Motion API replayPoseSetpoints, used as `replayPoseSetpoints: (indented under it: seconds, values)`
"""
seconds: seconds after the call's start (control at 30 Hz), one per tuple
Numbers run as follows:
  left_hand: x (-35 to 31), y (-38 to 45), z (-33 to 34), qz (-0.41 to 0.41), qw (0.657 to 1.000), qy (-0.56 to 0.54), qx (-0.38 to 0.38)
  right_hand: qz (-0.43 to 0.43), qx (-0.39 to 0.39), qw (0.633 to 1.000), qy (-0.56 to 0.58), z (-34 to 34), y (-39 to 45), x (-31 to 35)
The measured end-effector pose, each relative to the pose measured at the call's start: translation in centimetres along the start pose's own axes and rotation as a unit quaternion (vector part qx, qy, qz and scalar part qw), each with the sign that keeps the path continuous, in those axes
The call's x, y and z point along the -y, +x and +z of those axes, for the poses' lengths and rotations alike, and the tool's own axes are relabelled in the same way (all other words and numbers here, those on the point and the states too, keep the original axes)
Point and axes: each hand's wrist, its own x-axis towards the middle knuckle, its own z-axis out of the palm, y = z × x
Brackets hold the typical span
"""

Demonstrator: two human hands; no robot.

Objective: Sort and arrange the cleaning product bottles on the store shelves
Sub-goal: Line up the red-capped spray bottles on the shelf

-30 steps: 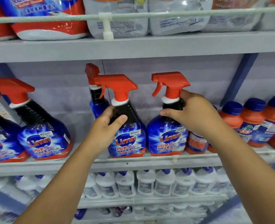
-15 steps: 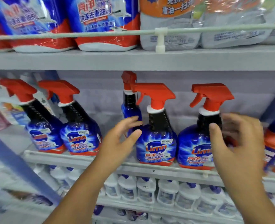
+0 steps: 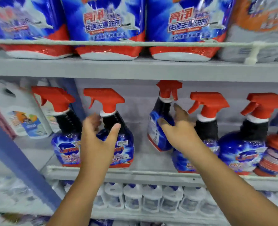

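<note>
I have both hands up at the middle shelf, where the red-trigger spray bottles stand in a row behind a low front rail.

My left hand sits at about nine o'clock from the frame centre. Its fingers are spread wide in a cradle around the neck of the second spray bottle, thumb on the right side and fingers on the left. The blur there is heavy, so I can't say for sure that they touch it. I read this as a reach for the neck because it is the narrowest part and gives the surest grip.

My right hand is at three o'clock from the left one. Its fingers are loosely opened against the back bottle, which stands deeper on the shelf, tilted and turned side-on, its nozzle facing away from the aisle. That one looks like the misfit, and I judge the hand is there to bring it forward and turn it.

Two more spray bottles stand at the right, labels out, triggers pointing left. I take that as the pattern to match.
</note>
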Motion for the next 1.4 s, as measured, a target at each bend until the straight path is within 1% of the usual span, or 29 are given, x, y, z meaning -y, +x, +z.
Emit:
replayPoseSetpoints:
  seconds: [0.07, 0.1, 0.2, 0.23, 0.3, 0.37, 0.47, 0.53, 0.6, 0.7, 0.83, 0.9, 0.93, 1.0, 1.03, 1.1, 1.17, 1.2, 1.23, 1.33, 1.4]
  values:
    - [0.5, 1.3, 0.0, 0.003, 0.998, 0.018, 0.06, 0.031, -0.048, 0.998, 0.001, 1.4, 2.6, 0.6]
    - [0.5, 1.7, -0.1, 0.007, 0.996, 0.023, 0.084, 0.037, -0.055, 0.998, 0.013, 1.6, 3.7, 0.7]
    - [1.0, 2.8, -0.4, 0.001, 0.991, 0.015, 0.13, 0.049, -0.033, 0.998, 0.009, 2.0, 5.4, 1.0]
    - [1.4, 3.1, -0.5, -0.001, 0.99, 0.01, 0.143, 0.047, -0.037, 0.998, 0.0, 2.1, 5.6, 1.1]
    - [2.0, 3.5, -0.8, -0.005, 0.986, 0.004, 0.166, 0.039, -0.045, 0.996, -0.06, 3.0, 5.3, 1.3]
    - [2.4, 3.7, -1.0, -0.004, 0.984, -0.007, 0.177, 0.018, -0.056, 0.984, -0.171, 4.4, 4.6, 2.0]
    - [2.9, 4.0, -1.3, 0.003, 0.982, -0.013, 0.188, -0.057, -0.056, 0.946, -0.314, 6.7, 3.5, 3.2]
    - [3.0, 4.2, -1.4, 0.005, 0.981, -0.015, 0.193, -0.087, -0.064, 0.921, -0.373, 7.6, 3.3, 3.3]
    - [3.1, 4.4, -1.4, 0.004, 0.979, -0.02, 0.201, -0.063, -0.092, 0.921, -0.372, 7.1, 3.5, 3.1]
    - [3.1, 4.5, -1.5, -0.001, 0.977, -0.024, 0.212, -0.02, -0.153, 0.928, -0.34, 5.1, 3.6, 2.5]
    - [3.2, 4.4, -1.5, 0.0, 0.977, -0.017, 0.212, -0.028, -0.218, 0.927, -0.302, 3.9, 2.7, 0.9]
    - [3.1, 4.4, -1.5, 0.002, 0.978, -0.013, 0.207, -0.039, -0.235, 0.922, -0.306, 3.8, 2.3, 0.2]
    - [2.9, 4.4, -1.6, 0.001, 0.978, -0.012, 0.207, -0.032, -0.224, 0.923, -0.312, 3.6, 2.4, -0.1]
    - [2.8, 4.2, -1.6, 0.005, 0.979, -0.009, 0.205, -0.022, -0.164, 0.937, -0.307, 2.7, 2.4, -0.2]
    - [2.8, 4.2, -1.6, 0.006, 0.979, -0.008, 0.202, -0.031, -0.117, 0.952, -0.283, 2.1, 2.4, -0.1]
    - [2.8, 4.1, -1.5, 0.006, 0.981, -0.006, 0.194, -0.046, 0.005, 0.982, -0.185, 0.5, 2.2, 0.2]
    - [2.9, 4.0, -1.4, 0.009, 0.982, 0.002, 0.187, -0.015, 0.12, 0.986, -0.114, -1.0, 2.0, 0.5]
    - [2.9, 4.0, -1.4, 0.013, 0.983, 0.006, 0.185, -0.007, 0.149, 0.983, -0.106, -1.4, 1.9, 0.5]
    - [2.9, 4.0, -1.3, 0.014, 0.983, 0.01, 0.184, -0.011, 0.151, 0.982, -0.11, -1.5, 1.8, 0.4]
    - [2.8, 4.0, -1.2, 0.009, 0.983, 0.013, 0.184, -0.037, 0.099, 0.982, -0.154, -1.0, 1.6, 0.8]
    - [2.8, 3.9, -1.1, 0.008, 0.983, 0.008, 0.183, -0.052, 0.08, 0.976, -0.197, -0.6, 1.2, 1.2]
